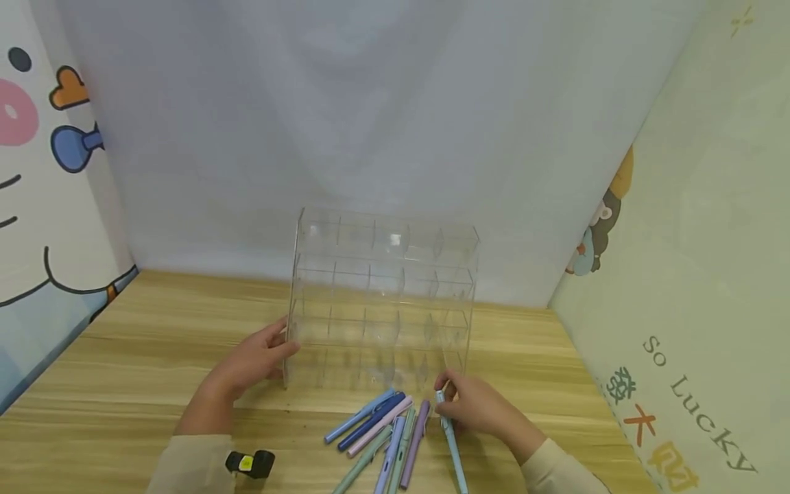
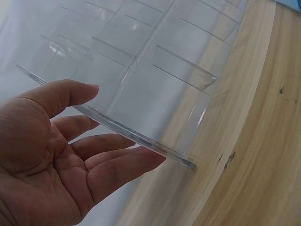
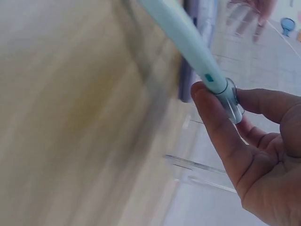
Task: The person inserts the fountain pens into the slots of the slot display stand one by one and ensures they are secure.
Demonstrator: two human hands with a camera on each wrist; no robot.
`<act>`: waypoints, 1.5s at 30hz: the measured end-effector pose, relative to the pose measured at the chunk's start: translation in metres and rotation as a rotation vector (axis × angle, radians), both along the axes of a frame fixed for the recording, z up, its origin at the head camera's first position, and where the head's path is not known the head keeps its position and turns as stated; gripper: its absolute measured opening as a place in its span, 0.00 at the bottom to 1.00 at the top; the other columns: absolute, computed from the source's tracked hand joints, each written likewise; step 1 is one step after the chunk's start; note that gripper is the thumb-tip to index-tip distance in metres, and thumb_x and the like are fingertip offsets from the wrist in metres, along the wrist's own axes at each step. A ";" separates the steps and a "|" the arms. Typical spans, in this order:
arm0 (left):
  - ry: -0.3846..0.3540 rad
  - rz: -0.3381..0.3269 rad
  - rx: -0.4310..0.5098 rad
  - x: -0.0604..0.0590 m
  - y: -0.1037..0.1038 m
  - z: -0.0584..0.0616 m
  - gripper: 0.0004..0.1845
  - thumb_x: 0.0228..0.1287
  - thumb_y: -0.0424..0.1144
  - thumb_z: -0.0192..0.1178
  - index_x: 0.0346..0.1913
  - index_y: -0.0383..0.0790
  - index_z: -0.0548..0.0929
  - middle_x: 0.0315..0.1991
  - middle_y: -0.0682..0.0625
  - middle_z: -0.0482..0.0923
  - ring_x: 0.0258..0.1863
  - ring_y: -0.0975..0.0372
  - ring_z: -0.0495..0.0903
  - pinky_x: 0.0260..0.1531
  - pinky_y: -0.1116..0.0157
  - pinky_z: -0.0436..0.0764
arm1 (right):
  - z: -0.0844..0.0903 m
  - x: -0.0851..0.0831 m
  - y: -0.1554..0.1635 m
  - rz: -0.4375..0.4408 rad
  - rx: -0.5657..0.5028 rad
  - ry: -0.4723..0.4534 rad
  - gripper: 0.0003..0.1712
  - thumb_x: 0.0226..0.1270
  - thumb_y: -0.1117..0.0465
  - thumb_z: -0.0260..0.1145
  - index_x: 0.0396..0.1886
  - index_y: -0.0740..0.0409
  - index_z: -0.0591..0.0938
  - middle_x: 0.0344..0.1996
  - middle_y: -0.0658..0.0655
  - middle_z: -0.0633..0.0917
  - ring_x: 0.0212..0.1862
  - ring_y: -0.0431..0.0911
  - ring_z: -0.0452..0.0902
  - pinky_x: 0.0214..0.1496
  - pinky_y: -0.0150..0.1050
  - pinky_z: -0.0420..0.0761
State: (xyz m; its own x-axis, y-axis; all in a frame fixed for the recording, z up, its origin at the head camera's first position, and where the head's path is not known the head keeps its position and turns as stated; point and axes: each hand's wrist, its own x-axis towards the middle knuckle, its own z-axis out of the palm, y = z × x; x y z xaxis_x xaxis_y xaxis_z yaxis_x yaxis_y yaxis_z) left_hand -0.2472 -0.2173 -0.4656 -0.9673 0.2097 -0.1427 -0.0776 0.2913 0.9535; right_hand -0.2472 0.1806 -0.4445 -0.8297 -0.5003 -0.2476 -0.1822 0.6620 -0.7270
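Note:
A clear acrylic rack (image 1: 382,302) with several rows of compartments stands upright on the wooden table (image 1: 123,370). My left hand (image 1: 253,360) rests against its left edge with straight fingers; in the left wrist view the thumb (image 2: 66,94) lies on the rack's side panel (image 2: 141,94) and the fingers reach behind it. My right hand (image 1: 478,406) pinches the capped end of a light blue pen (image 1: 450,439) just in front of the rack's right corner; the right wrist view shows thumb and fingers around the pen (image 3: 188,42) near its clear cap end.
Several pastel pens (image 1: 382,432) in blue, pink, green and purple lie fanned on the table in front of the rack. A small black device (image 1: 249,464) sits by my left sleeve. Cartoon-printed panels (image 1: 691,274) wall in the table on the left and right.

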 end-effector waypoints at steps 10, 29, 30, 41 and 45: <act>-0.011 0.032 -0.005 0.002 -0.001 0.000 0.40 0.74 0.50 0.54 0.80 0.48 0.46 0.74 0.32 0.56 0.68 0.39 0.65 0.53 0.51 0.82 | 0.050 -0.011 -0.014 -0.102 -0.254 0.053 0.20 0.71 0.60 0.64 0.58 0.59 0.70 0.43 0.62 0.79 0.36 0.50 0.85 0.35 0.46 0.87; 0.001 0.099 0.073 0.005 0.002 -0.004 0.39 0.72 0.47 0.58 0.79 0.47 0.52 0.71 0.31 0.62 0.67 0.38 0.67 0.48 0.50 0.84 | 0.090 -0.029 -0.027 -0.147 -0.639 0.360 0.23 0.73 0.60 0.62 0.61 0.62 0.67 0.51 0.71 0.79 0.44 0.58 0.86 0.39 0.44 0.88; 0.003 0.097 0.081 0.005 0.002 -0.004 0.39 0.72 0.47 0.58 0.79 0.47 0.52 0.71 0.31 0.61 0.67 0.38 0.67 0.48 0.50 0.84 | 0.093 -0.030 -0.028 -0.147 -0.655 0.381 0.22 0.73 0.61 0.62 0.61 0.62 0.67 0.50 0.71 0.79 0.44 0.57 0.86 0.39 0.44 0.88; 0.001 0.095 0.088 0.007 0.006 -0.009 0.40 0.71 0.47 0.58 0.79 0.45 0.51 0.71 0.30 0.61 0.63 0.40 0.73 0.47 0.52 0.85 | 0.098 -0.036 -0.030 -0.231 -0.805 0.557 0.19 0.73 0.65 0.60 0.60 0.62 0.69 0.48 0.66 0.80 0.44 0.48 0.87 0.40 0.44 0.88; 0.009 0.089 0.097 0.005 0.004 -0.007 0.40 0.72 0.46 0.58 0.79 0.46 0.51 0.71 0.30 0.60 0.63 0.39 0.72 0.46 0.52 0.85 | 0.095 -0.040 -0.031 -0.215 -0.992 0.673 0.19 0.73 0.70 0.57 0.60 0.67 0.68 0.47 0.68 0.80 0.43 0.50 0.87 0.41 0.44 0.87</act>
